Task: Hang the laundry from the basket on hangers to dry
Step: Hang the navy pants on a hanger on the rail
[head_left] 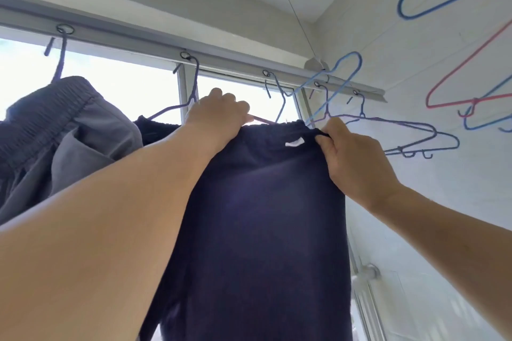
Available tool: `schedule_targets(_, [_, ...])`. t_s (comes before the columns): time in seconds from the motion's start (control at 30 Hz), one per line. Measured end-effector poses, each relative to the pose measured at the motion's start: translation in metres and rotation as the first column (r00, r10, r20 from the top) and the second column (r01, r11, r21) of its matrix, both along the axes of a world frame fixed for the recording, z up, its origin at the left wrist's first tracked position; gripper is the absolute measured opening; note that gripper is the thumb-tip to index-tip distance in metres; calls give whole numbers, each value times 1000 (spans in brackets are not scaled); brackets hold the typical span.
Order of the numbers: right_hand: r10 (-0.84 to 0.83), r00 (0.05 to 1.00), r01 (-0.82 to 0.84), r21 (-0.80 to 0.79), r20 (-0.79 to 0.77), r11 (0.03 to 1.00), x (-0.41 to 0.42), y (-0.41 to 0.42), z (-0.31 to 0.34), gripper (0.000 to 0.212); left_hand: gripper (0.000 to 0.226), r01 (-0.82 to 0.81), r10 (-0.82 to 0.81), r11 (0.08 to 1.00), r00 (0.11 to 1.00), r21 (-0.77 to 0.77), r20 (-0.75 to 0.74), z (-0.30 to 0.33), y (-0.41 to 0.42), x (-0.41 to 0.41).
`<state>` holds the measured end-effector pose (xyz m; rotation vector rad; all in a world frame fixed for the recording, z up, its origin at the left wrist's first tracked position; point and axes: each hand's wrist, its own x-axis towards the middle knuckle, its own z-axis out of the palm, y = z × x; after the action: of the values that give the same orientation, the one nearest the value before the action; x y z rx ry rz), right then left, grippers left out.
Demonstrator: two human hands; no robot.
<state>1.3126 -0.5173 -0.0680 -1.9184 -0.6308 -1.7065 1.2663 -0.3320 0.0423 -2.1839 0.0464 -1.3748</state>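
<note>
A dark navy garment [257, 216] with a small white label hangs down the middle of the view, its waistband up at a purple wire hanger [191, 91] hooked on the overhead rail [227, 59]. My left hand [216, 116] grips the hanger's arm and the waistband's left end. My right hand [349, 155] pinches the waistband's right corner. The basket is out of view.
Grey shorts [55, 130] hang on another hanger at the left. Several bare hangers [401, 133] hang from the rail to the right, one light blue [340, 77]. Blue and red hangers [471, 63] hang by the tiled wall at right. A bright window lies behind the rail.
</note>
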Motion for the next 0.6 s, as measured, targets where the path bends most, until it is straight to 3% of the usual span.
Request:
schedule_targets(0.2, [-26, 999, 25, 30, 32, 999, -4, 9, -26, 14, 41, -23, 21, 999, 997, 26, 68, 2, 9, 6])
schedule_targets(0.27, [-41, 994, 41, 3, 98, 999, -7, 9, -36, 21, 41, 52, -53, 999, 993, 12, 109, 2, 11, 4])
schedule_targets(0.37, [20, 998, -16, -68, 60, 998, -10, 20, -71, 18, 34, 209, -200, 978, 954, -17, 221, 17, 2, -5])
schedule_targets(0.5, [61, 998, -62, 52, 21, 997, 0, 40, -78, 15, 30, 288, -253, 949, 938, -129, 236, 31, -12, -17])
schedule_targets(0.6, [68, 996, -65, 46, -64, 997, -2, 50, -57, 13, 34, 377, -334, 888, 923, -264, 192, 21, -9, -10])
